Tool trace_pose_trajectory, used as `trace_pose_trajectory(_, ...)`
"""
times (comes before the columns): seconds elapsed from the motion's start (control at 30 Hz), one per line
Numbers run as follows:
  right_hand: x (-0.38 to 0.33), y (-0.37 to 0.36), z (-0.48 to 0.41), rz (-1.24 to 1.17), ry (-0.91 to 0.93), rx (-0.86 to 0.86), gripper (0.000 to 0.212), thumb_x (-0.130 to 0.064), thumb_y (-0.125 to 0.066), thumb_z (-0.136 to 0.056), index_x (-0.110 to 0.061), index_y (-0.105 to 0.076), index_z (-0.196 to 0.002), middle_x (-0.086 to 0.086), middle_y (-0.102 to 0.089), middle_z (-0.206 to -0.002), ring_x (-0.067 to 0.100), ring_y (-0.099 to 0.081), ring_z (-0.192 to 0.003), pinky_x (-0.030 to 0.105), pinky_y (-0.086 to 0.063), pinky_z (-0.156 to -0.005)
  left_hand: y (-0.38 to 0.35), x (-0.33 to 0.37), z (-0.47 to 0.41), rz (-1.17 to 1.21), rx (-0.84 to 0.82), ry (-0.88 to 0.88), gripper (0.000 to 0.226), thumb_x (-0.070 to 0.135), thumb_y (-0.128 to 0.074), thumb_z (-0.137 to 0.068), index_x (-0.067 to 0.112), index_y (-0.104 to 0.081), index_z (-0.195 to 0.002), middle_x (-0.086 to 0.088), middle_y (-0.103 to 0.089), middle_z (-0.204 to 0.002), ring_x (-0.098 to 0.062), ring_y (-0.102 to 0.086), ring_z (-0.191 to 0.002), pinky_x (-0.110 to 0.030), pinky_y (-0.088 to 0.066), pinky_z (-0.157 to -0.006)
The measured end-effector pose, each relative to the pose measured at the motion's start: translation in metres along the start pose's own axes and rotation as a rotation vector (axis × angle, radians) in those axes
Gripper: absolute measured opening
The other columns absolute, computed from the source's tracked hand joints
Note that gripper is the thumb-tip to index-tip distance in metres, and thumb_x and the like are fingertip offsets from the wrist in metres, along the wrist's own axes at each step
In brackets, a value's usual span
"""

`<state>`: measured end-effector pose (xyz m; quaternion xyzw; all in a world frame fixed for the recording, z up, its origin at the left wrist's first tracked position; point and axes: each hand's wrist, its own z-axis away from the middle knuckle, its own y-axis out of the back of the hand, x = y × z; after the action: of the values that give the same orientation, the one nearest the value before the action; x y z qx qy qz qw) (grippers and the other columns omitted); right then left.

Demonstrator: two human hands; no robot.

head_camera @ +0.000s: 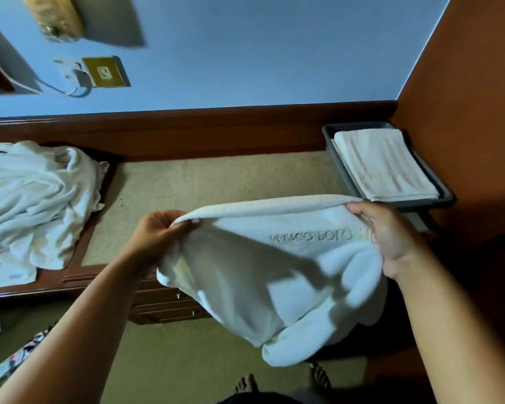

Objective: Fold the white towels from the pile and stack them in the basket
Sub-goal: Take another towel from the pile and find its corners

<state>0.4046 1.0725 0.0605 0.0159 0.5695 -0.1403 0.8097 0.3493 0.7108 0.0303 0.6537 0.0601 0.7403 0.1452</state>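
Left hand (161, 228) and right hand (388, 231) each pinch a top corner of a white towel (274, 275), near the basket (344, 176).

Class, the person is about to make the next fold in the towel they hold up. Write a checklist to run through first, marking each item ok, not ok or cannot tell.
1. Left hand pinches one top corner of the towel: ok.
2. Right hand grips the opposite top corner: ok.
3. Top edge stretched between the hands: ok.
4. Lower part hanging flat: not ok, it is bunched.
5. Folded towel in the basket lies flat: ok.
6. Depth left in the basket for another: cannot tell.
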Motion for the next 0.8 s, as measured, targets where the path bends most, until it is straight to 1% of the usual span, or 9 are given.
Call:
trace_pose_trajectory(0.1, 0.011, 0.002, -0.003, 0.245, 0.096, 0.031, 0.037, -0.043, -0.079, -0.076, -0.008, -0.075, -0.087, 0.012, -0.068, -0.079, 0.024, -0.062, -0.071, 0.033, -0.048, -0.065, -0.003, 0.022, 0.005, 0.074, -0.101, -0.097, 0.040, 0.049, -0.079, -0.072, 0.010, -0.072, -0.075, -0.007, -0.059, -0.062, -0.018, -0.048, -0.054, -0.023, -0.034, -0.047)
trace_pose_trajectory(0.17, 0.019, -0.007, -0.002, 0.462, 0.242, 0.005, 0.015, -0.035, -0.074, -0.087, -0.020, -0.076, -0.085, -0.003, -0.069, -0.071, 0.011, -0.060, -0.062, 0.025, -0.045, -0.054, -0.015, 0.045, 0.013, 0.017, -0.218, -0.196, 0.029, 0.044, -0.083, -0.078, 0.017, -0.074, -0.071, 0.002, -0.063, -0.063, -0.013, -0.053, -0.057, -0.022, -0.038, -0.048)
trace_pose_trajectory(0.27, 0.032, -0.028, 0.003, 0.570, 0.340, -0.106, 0.005, -0.028, -0.075, -0.089, -0.031, -0.074, -0.093, -0.005, -0.070, -0.082, 0.004, -0.059, -0.069, 0.026, -0.048, -0.066, -0.039, 0.081, 0.023, -0.131, -0.342, -0.337, 0.013, 0.034, -0.076, -0.082, 0.024, -0.076, -0.074, 0.009, -0.070, -0.067, -0.002, -0.063, -0.061, -0.018, -0.047, -0.053)
trace_pose_trajectory(0.37, 0.035, -0.042, 0.012, 0.621, 0.333, -0.277, 0.057, -0.034, -0.083, -0.079, -0.048, -0.058, -0.127, -0.013, -0.062, -0.116, -0.003, -0.061, -0.092, 0.019, -0.051, -0.081, -0.057, 0.097, 0.030, -0.284, -0.445, -0.391, 0.015, 0.038, -0.075, -0.085, 0.022, -0.078, -0.086, 0.004, -0.075, -0.080, -0.013, -0.071, -0.069, -0.034, -0.058, -0.059)
trace_pose_trajectory(0.4, 0.035, -0.046, 0.015, 0.629, 0.361, -0.317, 0.053, -0.035, -0.081, -0.082, -0.048, -0.058, -0.128, -0.018, -0.062, -0.119, -0.005, -0.061, -0.099, 0.020, -0.050, -0.086, -0.062, 0.097, 0.031, -0.343, -0.457, -0.411, 0.016, 0.039, -0.075, -0.086, 0.023, -0.078, -0.088, 0.003, -0.075, -0.081, -0.016, -0.071, -0.070, -0.038, -0.058, -0.061)
trace_pose_trajectory(0.47, 0.034, -0.054, 0.019, 0.551, 0.479, -0.263, 0.012, -0.040, -0.070, -0.090, -0.039, -0.070, -0.102, -0.019, -0.069, -0.096, -0.005, -0.061, -0.088, 0.025, -0.048, -0.079, -0.065, 0.094, 0.030, -0.427, -0.407, -0.452, 0.017, 0.042, -0.074, -0.087, 0.025, -0.076, -0.087, 0.005, -0.074, -0.078, -0.011, -0.069, -0.068, -0.036, -0.056, -0.061)
trace_pose_trajectory(0.57, 0.021, -0.054, 0.025, 0.304, 0.592, 0.015, 0.030, -0.041, -0.054, -0.098, -0.026, -0.064, -0.074, -0.010, -0.054, -0.061, 0.004, -0.049, -0.056, 0.029, -0.040, -0.057, -0.056, 0.074, 0.018, -0.524, -0.301, -0.437, 0.022, 0.042, -0.079, -0.083, 0.024, -0.070, -0.076, 0.007, -0.067, -0.066, -0.002, -0.058, -0.058, -0.026, -0.047, -0.054)
trace_pose_trajectory(0.67, -0.021, -0.041, 0.040, -0.148, 0.592, 0.041, 0.038, -0.028, -0.050, -0.102, -0.025, -0.063, -0.066, -0.010, -0.040, -0.055, 0.004, -0.029, -0.037, 0.016, -0.023, -0.044, -0.041, 0.036, 0.014, -0.598, -0.303, -0.369, 0.022, 0.039, -0.079, -0.084, 0.030, -0.063, -0.071, 0.011, -0.060, -0.063, -0.001, -0.056, -0.058, -0.021, -0.042, -0.054)
trace_pose_trajectory(0.8, -0.059, -0.017, 0.053, 0.241, 0.694, -0.087, 0.034, -0.057, -0.068, -0.085, -0.024, -0.065, -0.079, -0.003, -0.044, -0.060, 0.009, -0.038, -0.043, 0.022, -0.035, -0.044, -0.043, 0.021, 0.029, -0.593, -0.289, -0.366, 0.016, 0.042, -0.077, -0.084, 0.028, -0.071, -0.078, 0.012, -0.067, -0.071, -0.006, -0.064, -0.070, -0.019, -0.045, -0.055)
